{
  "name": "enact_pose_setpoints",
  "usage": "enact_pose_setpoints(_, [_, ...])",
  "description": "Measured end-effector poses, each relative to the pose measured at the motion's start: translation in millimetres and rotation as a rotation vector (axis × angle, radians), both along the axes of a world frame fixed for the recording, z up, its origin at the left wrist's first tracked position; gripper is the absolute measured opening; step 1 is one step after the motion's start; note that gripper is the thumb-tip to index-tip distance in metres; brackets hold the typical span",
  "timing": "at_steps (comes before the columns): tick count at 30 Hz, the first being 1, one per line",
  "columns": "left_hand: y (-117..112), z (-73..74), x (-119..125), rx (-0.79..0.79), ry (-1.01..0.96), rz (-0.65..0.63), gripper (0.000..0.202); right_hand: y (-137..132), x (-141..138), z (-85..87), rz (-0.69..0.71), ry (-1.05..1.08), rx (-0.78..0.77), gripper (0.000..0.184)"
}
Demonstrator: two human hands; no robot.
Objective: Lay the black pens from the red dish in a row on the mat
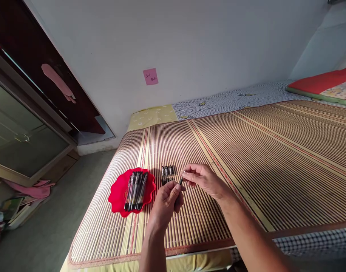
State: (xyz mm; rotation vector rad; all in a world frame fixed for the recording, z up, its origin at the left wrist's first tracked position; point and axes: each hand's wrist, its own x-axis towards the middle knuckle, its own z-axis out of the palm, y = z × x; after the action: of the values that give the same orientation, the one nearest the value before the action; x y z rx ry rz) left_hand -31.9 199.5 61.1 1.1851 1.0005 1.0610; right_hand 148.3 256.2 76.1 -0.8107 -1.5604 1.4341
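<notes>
In front of me, my left hand [170, 195] is closed round a pen [180, 181] whose dark end sticks up past the thumb; the rest is hidden in the fist. Thumb and fingers of my right hand [200, 178] pinch together just above that end. A small light bit shows at those fingertips, too small to name. Behind my left hand several black-capped pens [167, 170] lie side by side on the bamboo mat, their lower parts partly covered by the hand. To the left, a red scalloped plate [116, 187] bears a heap of clear pens [135, 190] with black caps.
The bamboo mat [252, 151] covers a bed against a white wall [190, 41] with a pink note [150, 76] on it. Folded red bedding [317, 82] lies at the far right. On the left are a dark door [28, 49] and a glass-fronted cabinet [20, 128].
</notes>
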Motion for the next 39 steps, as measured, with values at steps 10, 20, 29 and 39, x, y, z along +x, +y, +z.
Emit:
enact_pose_setpoints(10, [-2.4, 3.2, -18.9, -0.027, 0.242, -0.117, 0.042, 5.5, 33.1, 3.9, -0.324, -0.071, 0.179, 0.029])
enact_pose_setpoints(20, [2.8, 5.6, -29.7, -0.005, 0.075, 0.184, 0.049, 10.2, 42.6, 0.8, -0.386, 0.002, 0.163, 0.033])
enact_pose_setpoints(29, [1.4, 4.8, -17.1, -0.056, -0.052, 0.107, 0.043, 2.8, 11.2, 6.1, -0.207, 0.138, -0.004, 0.03])
enact_pose_setpoints(39, [2.6, 0.6, -11.3, -0.028, -0.082, 0.081, 0.037, 2.1, 13.4, 8.2, -0.105, 0.326, -0.149, 0.023])
